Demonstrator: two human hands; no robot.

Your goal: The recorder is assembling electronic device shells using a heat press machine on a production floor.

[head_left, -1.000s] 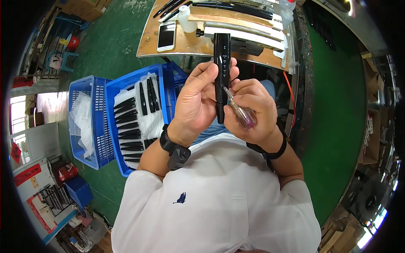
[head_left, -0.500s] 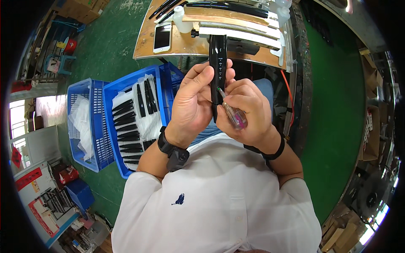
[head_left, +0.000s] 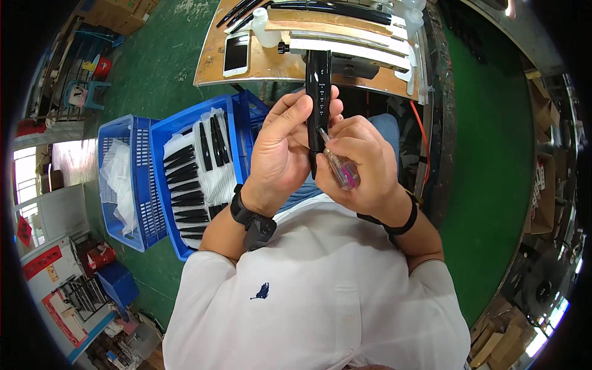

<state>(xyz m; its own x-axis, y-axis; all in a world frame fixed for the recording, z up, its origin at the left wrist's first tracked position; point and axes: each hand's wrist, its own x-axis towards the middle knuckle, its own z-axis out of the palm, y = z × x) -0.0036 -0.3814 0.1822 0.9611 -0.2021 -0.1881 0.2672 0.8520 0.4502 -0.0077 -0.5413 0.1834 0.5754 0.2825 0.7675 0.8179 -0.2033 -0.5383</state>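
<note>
The long, shiny black stick (head_left: 319, 92) is held up between the two hands. The left hand (head_left: 275, 151) wraps around it. The right hand (head_left: 367, 159) squeezes a clear tool (head_left: 343, 171), with the tool's tip at the stick's lower part. Past the stick is a brown table (head_left: 211, 61). Left of the stick sits a blue crate (head_left: 234, 137).

Glossy black casing (head_left: 319, 92), long, held lengthwise, narrow end nearest, small pale marks down its face. Clear-handled tool (head_left: 340, 169), purple-tinted, slanted; tip seemingly touching casing's narrower half, contact small in view.
</note>
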